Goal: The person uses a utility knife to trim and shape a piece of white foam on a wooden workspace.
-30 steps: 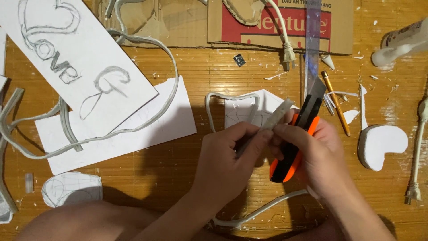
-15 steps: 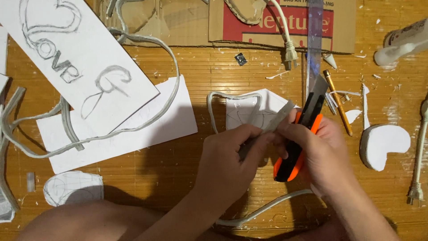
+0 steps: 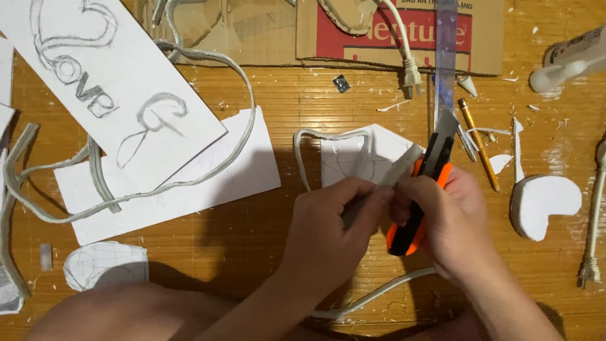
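While the right hand [image 3: 451, 218] still grips the orange knife [image 3: 421, 192], the left hand [image 3: 338, 221] keeps pinching its grey blade strip [image 3: 394, 177], little changed.

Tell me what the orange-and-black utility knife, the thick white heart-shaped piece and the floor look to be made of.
Orange-and-black utility knife: apparently moulded plastic body, matte; its blade looks like grey metal.
Thick white heart-shaped piece: probably foam board, given its thick, matte white cut edge and the white crumbs nearby.
Floor: seemingly bamboo or wood strips, showing fine parallel grain and a slight sheen.
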